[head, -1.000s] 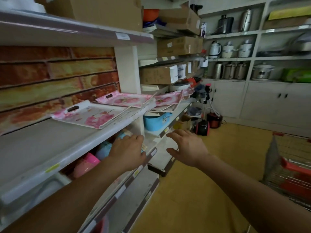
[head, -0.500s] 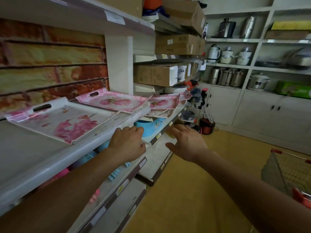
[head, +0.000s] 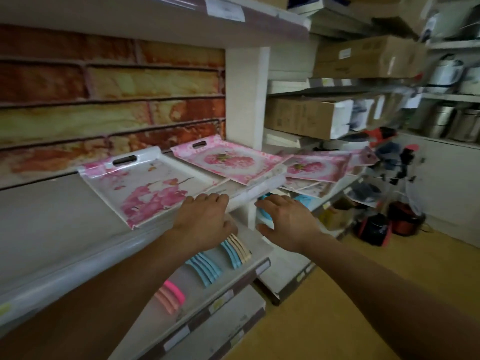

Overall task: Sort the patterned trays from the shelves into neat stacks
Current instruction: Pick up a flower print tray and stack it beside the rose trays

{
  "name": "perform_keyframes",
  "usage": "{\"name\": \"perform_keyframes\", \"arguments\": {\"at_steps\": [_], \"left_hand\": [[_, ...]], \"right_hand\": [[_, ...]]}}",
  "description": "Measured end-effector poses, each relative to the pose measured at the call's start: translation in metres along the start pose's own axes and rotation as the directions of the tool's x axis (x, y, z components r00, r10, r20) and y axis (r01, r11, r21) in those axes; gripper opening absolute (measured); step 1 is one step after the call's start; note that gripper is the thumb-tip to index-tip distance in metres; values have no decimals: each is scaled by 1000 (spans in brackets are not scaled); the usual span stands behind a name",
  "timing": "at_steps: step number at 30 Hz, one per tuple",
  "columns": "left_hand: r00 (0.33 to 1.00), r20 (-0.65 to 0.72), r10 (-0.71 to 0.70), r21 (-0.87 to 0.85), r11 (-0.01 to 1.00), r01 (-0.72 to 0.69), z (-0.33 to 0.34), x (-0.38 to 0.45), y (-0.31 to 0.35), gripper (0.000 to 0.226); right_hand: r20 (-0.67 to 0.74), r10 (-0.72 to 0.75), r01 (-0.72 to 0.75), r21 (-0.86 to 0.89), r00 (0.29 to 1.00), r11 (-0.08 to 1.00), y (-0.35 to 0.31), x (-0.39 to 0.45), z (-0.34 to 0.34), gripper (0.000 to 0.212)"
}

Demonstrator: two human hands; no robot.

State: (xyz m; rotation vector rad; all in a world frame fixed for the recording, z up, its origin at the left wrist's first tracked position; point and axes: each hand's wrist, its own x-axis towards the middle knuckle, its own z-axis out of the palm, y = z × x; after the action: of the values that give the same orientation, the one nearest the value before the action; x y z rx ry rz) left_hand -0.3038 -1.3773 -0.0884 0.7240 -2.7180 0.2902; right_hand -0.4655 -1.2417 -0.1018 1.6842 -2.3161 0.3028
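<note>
A white tray with pink blossoms (head: 145, 185) lies on the grey shelf (head: 52, 229), handle slot toward the brick wall. Beside it to the right lies a pink-rimmed tray with a pink flower (head: 228, 162), tilted over the shelf's front lip. More pink flowered trays (head: 317, 167) overlap on the neighbouring shelf further right. My left hand (head: 205, 222) hovers at the white tray's near right corner, fingers spread, holding nothing. My right hand (head: 288, 222) is open just below the shelf edge, under the pink-rimmed tray.
Below the shelf stand rows of blue, beige and pink plastic items (head: 207, 266) and a blue tub (head: 301, 201). Cardboard boxes (head: 304, 118) fill the shelves to the right. Red and black appliances (head: 389, 224) sit on the yellow floor. Metal pots (head: 457, 123) line the far shelves.
I have stepped closer to the shelf and both hands have risen from below its edge toward the trays. Neither hand has taken hold of anything.
</note>
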Motion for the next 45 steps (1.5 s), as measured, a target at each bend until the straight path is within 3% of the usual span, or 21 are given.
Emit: {"name": "perform_keyframes", "arguments": {"at_steps": [6, 15, 27, 34, 45], "left_hand": [[978, 44, -204, 144, 970, 195, -6, 22, -3, 55], [881, 78, -467, 262, 862, 434, -7, 7, -12, 59], [840, 106, -533, 276, 827, 490, 23, 14, -67, 56], [824, 141, -548, 262, 824, 503, 35, 12, -76, 39], [825, 122, -551, 419, 782, 461, 37, 14, -75, 32]], "right_hand": [[-55, -173, 178, 115, 983, 977, 29, 46, 9, 52], [-64, -399, 404, 194, 915, 894, 19, 93, 27, 54], [-60, -471, 474, 162, 880, 865, -11, 161, 50, 53], [11, -498, 492, 128, 867, 861, -21, 184, 65, 50], [6, -579, 575, 107, 815, 811, -25, 201, 88, 28]]}}
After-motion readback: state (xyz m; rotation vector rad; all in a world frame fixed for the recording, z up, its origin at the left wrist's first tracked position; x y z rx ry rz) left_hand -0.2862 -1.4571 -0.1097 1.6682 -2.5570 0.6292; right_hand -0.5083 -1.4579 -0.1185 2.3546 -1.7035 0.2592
